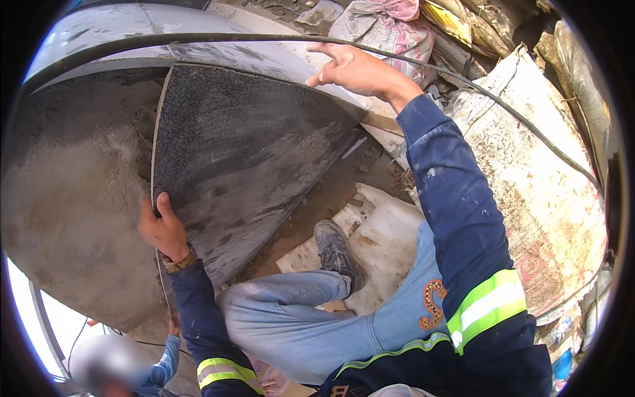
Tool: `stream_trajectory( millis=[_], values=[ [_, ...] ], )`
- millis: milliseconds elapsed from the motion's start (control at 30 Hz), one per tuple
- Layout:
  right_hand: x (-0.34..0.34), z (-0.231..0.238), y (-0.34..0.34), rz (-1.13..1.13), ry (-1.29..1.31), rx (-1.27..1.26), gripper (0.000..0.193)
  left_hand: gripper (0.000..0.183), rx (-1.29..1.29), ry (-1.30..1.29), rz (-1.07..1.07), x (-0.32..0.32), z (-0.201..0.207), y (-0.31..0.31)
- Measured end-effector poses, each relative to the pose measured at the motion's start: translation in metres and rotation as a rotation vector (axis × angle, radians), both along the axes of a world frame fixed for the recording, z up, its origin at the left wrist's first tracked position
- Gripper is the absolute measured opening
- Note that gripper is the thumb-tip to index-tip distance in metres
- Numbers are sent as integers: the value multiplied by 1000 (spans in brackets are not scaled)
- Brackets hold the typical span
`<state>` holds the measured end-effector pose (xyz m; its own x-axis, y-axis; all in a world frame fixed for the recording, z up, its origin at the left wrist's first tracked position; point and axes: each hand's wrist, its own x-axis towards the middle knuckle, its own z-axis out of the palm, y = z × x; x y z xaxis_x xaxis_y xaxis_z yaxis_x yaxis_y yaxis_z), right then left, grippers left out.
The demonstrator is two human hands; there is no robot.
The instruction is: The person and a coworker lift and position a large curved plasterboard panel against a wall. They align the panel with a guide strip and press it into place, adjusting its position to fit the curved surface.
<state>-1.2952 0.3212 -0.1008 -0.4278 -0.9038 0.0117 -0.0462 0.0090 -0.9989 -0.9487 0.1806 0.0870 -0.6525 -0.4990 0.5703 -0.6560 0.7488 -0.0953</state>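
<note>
A large dark speckled stone slab (245,132) leans upright beside a wall surface spread with grey mortar (73,198). My left hand (164,228) grips the slab's left edge, the thumb on its dark face and the fingers going behind the edge. My right hand (360,69) is raised over the slab's upper edge at the far side, fingers apart and holding nothing. A black cable (251,38) passes right by its fingers. At the lower left, another person's hand (174,324) is at the lower end of the same slab edge.
The other person, in a pale helmet (99,357), is at the lower left. A pale stained sheet (387,241) lies under my shoe (337,251). Dirty white sacks (536,185) are piled on the right, with a pinkish bag (387,30) at the back. A white ledge (132,20) runs behind the slab.
</note>
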Motion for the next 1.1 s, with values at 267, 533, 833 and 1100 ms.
stream_trajectory(
  millis=[267,533,833,1100],
  values=[
    [-2,-1,1,47,9,-38,53,52,-53,-12,-34,1,2,-5],
    [-2,8,4,53,82,-17,46,54,-44,-7,-29,-4,2,0],
    [13,5,-5,-113,94,-80,32,51,-15,-32,12,-3,7,1],
    [2,11,-5,-75,-182,49,90,49,-31,-34,34,-3,8,2]
  ],
)
